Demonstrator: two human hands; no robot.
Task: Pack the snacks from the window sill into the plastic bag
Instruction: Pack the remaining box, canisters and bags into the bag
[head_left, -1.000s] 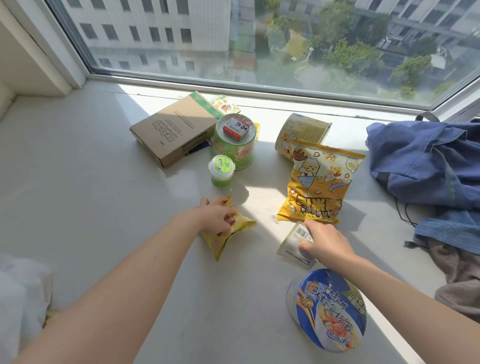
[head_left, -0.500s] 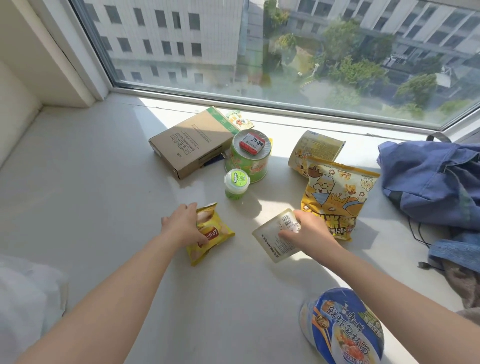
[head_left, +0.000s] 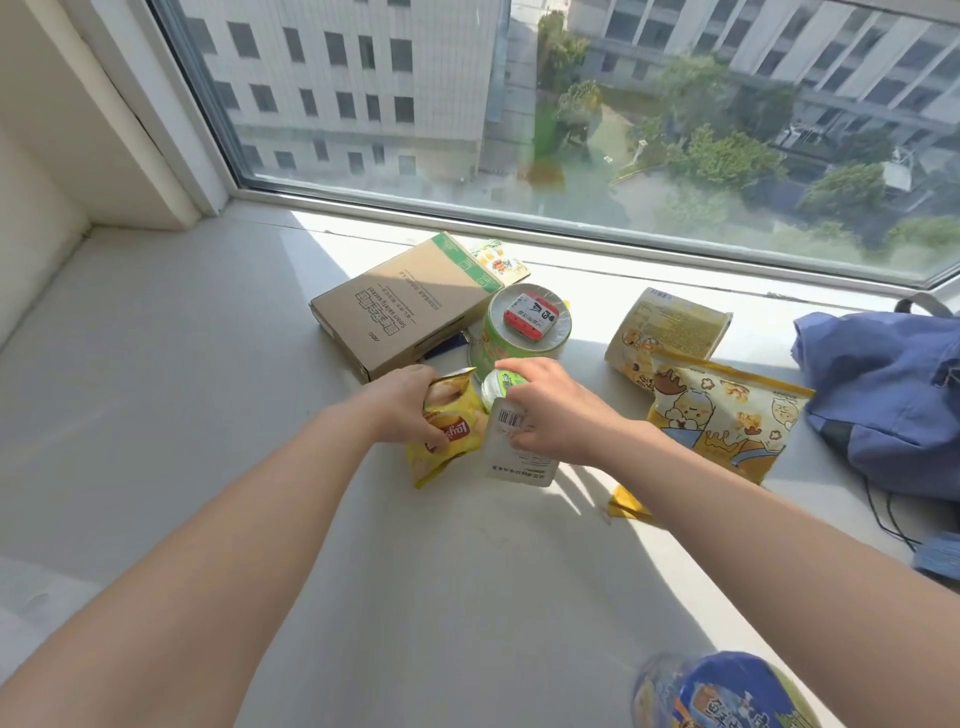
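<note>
My left hand (head_left: 402, 408) grips a small yellow Lay's chip bag (head_left: 449, 431), lifted above the window sill (head_left: 182, 415). My right hand (head_left: 550, 410) holds a white sachet with a barcode (head_left: 514, 452) and its fingers reach over the small green-lidded cup (head_left: 496, 387). Behind them stands a green tin (head_left: 519, 332) with a red packet (head_left: 530, 314) on its lid. To the right lie a yellow popcorn bag (head_left: 722, 410) and a pale yellow bag (head_left: 665, 327). A blue noodle bowl (head_left: 727, 691) sits at the bottom right. The plastic bag (head_left: 31, 608) shows as a white edge at the lower left.
A cardboard box (head_left: 400, 306) lies behind my left hand, a small colourful packet (head_left: 498, 260) beyond it near the window glass (head_left: 571, 130). Blue cloth (head_left: 883, 395) with a black cable is heaped at the right. A yellow scrap (head_left: 626, 506) lies on the sill.
Both hands lifted their packets and moved forward together. The left raised the chip bag off the sill; the right carried the sachet left and reached over the green-lidded cup.
</note>
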